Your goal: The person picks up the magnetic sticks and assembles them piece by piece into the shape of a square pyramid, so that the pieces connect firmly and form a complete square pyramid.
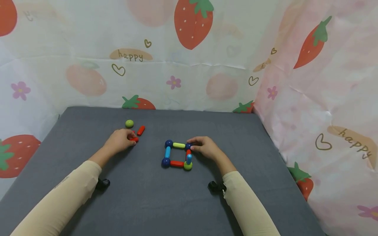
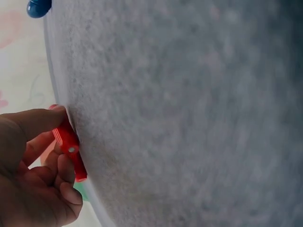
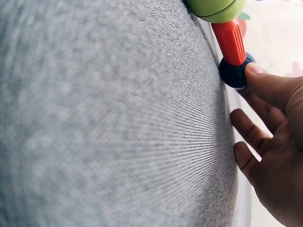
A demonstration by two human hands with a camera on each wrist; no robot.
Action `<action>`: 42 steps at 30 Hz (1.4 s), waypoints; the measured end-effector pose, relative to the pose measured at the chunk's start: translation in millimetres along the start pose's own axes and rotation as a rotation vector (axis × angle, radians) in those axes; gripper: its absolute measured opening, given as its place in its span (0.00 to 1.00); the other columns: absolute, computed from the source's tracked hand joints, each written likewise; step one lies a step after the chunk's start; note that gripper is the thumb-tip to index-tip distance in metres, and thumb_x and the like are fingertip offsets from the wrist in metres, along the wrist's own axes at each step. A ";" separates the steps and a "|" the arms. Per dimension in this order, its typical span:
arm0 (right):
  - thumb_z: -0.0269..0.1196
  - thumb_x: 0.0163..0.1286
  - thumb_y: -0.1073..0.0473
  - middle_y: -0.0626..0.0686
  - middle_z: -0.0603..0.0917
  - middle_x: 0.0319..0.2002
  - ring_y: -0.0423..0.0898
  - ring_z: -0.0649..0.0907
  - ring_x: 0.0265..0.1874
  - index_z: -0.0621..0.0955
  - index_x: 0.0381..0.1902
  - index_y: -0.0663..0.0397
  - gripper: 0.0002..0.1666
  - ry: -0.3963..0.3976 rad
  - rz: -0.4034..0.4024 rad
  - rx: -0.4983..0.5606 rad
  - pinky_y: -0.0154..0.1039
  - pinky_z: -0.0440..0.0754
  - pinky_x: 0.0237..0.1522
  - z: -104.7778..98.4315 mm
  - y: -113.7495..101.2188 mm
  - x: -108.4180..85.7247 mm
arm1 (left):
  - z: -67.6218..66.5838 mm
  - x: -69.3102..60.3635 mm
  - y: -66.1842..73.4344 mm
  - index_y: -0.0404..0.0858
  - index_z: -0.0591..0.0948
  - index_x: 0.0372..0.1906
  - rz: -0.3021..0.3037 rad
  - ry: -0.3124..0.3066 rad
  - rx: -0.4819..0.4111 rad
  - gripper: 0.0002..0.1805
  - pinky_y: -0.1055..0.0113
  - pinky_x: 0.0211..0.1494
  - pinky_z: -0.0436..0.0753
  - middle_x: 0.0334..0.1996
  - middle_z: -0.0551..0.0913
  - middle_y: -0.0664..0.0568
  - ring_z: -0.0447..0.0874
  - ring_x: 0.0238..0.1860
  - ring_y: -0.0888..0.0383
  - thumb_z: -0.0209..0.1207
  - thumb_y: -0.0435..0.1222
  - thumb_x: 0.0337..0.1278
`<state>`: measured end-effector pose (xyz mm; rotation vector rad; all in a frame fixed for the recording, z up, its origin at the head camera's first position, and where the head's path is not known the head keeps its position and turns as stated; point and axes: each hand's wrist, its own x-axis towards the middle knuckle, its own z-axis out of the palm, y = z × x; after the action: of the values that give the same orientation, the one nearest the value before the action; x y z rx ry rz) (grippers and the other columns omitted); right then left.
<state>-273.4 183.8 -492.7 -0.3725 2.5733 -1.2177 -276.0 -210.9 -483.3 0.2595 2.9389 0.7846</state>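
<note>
My left hand [image 1: 119, 141] pinches a short red rod [image 1: 134, 139] at the table's left; in the left wrist view the thumb lies on this red rod [image 2: 66, 136], with more red behind it. At the middle lies a square frame of magnetic rods and balls. My right hand [image 1: 208, 148] holds its far right dark blue ball [image 1: 188, 146] between thumb and finger. A yellow-green rod [image 1: 178, 145], a light blue rod [image 1: 167, 152] and a red rod [image 1: 177, 163] form sides. From the near right green ball [image 1: 188, 166] rises a blue rod [image 1: 189, 158].
Beyond my left hand lie a loose green ball [image 1: 129, 123] and another red rod [image 1: 141, 130]; a further red piece is mostly hidden by the fingers. Grey cloth covers the table [image 1: 141, 203]. A strawberry-print curtain [image 1: 183, 95] hangs along the back and right side.
</note>
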 end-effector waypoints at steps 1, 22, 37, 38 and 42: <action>0.68 0.72 0.56 0.47 0.86 0.56 0.47 0.82 0.57 0.87 0.57 0.38 0.17 0.000 -0.001 -0.002 0.51 0.77 0.62 0.1 0.3 0.1 | -0.1 -1.0 1.6 0.36 0.86 0.49 0.000 0.004 -0.003 0.12 0.49 0.48 0.80 0.42 0.87 0.43 0.83 0.42 0.47 0.67 0.36 0.63; 0.68 0.72 0.57 0.48 0.86 0.54 0.46 0.82 0.53 0.87 0.57 0.40 0.17 0.000 -0.020 0.005 0.48 0.79 0.58 0.2 -0.6 0.4 | 5.2 -36.8 66.1 0.50 0.84 0.50 0.090 0.031 -0.269 0.12 0.58 0.41 0.78 0.44 0.83 0.54 0.76 0.46 0.52 0.69 0.45 0.64; 0.68 0.72 0.57 0.48 0.87 0.53 0.46 0.82 0.52 0.87 0.57 0.40 0.16 -0.007 -0.019 0.011 0.48 0.79 0.58 -0.6 -0.7 1.0 | 23.5 -46.8 88.9 0.53 0.84 0.47 0.168 -0.070 -0.408 0.12 0.58 0.42 0.79 0.42 0.85 0.57 0.78 0.44 0.54 0.71 0.48 0.61; 0.68 0.72 0.57 0.48 0.87 0.53 0.46 0.82 0.52 0.87 0.57 0.40 0.16 -0.006 -0.021 0.010 0.48 0.79 0.58 -0.6 -0.4 1.0 | 24.5 -47.0 90.4 0.53 0.84 0.47 0.171 -0.076 -0.415 0.13 0.58 0.42 0.79 0.42 0.85 0.57 0.79 0.44 0.54 0.71 0.48 0.60; 0.68 0.72 0.57 0.48 0.87 0.53 0.46 0.82 0.52 0.87 0.57 0.40 0.16 -0.007 -0.025 0.006 0.48 0.79 0.58 -0.8 -0.1 0.7 | 29.0 -46.4 94.0 0.53 0.84 0.46 0.193 -0.099 -0.432 0.12 0.57 0.44 0.80 0.43 0.84 0.57 0.80 0.45 0.55 0.72 0.47 0.60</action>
<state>-274.3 184.1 -492.3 -0.4085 2.5655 -1.2307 -213.5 -125.2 -459.4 0.5301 2.5921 1.3580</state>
